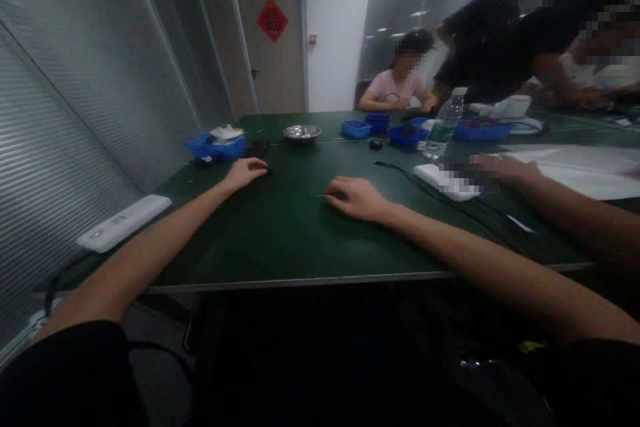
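Note:
My left hand (246, 173) is over the green table (280, 233), its fingers closed on a small black piece (269, 169) whose kind I cannot make out. A black computer mouse-like object (257, 149) lies just beyond that hand. Farther right, my right hand (359, 197) is wrapped round the dark handle of a screwdriver (340, 195). Its thin metal shaft points left, towards the middle of the table, apart from the left hand.
A steel bowl (302, 134) and blue bins (356, 128) stand farther back; another blue bin (215, 145) is at left. White power strips (125, 222) flank my arms. A bottle (444, 125), a cable (440, 189) and another person's hand (507, 168) are at right. Co-workers occupy the far side.

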### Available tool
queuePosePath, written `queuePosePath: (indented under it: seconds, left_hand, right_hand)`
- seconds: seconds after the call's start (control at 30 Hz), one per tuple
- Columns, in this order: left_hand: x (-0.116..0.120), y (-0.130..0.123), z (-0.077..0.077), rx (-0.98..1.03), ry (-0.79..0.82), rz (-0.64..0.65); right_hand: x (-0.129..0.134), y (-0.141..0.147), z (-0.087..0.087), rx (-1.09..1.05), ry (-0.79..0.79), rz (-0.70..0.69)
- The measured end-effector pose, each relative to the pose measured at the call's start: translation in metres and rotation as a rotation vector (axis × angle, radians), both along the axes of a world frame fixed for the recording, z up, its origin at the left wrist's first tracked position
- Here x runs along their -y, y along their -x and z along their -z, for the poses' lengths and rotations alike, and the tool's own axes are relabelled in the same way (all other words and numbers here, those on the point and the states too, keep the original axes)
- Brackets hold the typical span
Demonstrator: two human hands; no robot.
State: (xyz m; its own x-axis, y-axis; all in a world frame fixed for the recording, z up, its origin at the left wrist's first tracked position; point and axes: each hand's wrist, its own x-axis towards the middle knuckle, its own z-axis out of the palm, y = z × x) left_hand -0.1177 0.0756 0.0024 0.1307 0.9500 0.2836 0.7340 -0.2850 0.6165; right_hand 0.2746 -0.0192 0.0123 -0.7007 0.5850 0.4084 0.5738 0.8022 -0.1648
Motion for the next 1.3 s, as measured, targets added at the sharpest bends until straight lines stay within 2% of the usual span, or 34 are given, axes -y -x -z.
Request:
queuePosePath:
  seconds: [0.13,0.23,0.3,0.4,0.5,0.63,0.77,0.87,1.0,1.3]
  left_hand:
    - [-0.005,0.047,-0.001,-0.1,-0.105,-0.205]
    - [-0.003,0.073,-0.002,-0.161,-0.103,-0.328]
    - [-0.001,0.083,-0.004,-0.162,-0.091,-0.371]
    - [-0.001,0.086,-0.004,-0.11,-0.085,-0.34]
    - [-0.001,0.067,-0.004,-0.058,-0.074,-0.233]
    - [0.007,0.01,-0.003,0.008,-0.03,0.029]
    - [0.035,-0.058,-0.002,0.07,0.048,0.383]
    - [0.06,-0.093,-0.002,0.099,0.074,0.596]
    - [0.075,-0.109,-0.001,0.121,0.033,0.651]
    - [0.071,-0.104,0.004,0.135,0.052,0.608]
  right_hand:
    - [0.0,0.001,0.0,0.003,0.004,-0.002]
    - [0.002,0.001,-0.002,0.009,0.016,0.009]
    - [0.003,0.0,-0.003,0.014,0.022,0.014]
    - [0.002,0.0,-0.002,0.022,0.024,0.003]
    - [0.0,0.0,0.0,0.034,0.024,-0.014]
    - [0.001,0.001,0.0,0.034,0.026,-0.023]
    - [0.003,0.002,-0.002,0.012,0.025,-0.021]
    - [0.003,0.002,-0.001,-0.005,0.015,-0.04]
    - [0.001,0.0,0.001,-0.012,-0.005,-0.067]
    - [0.002,0.0,0.002,-0.024,-0.029,-0.089]
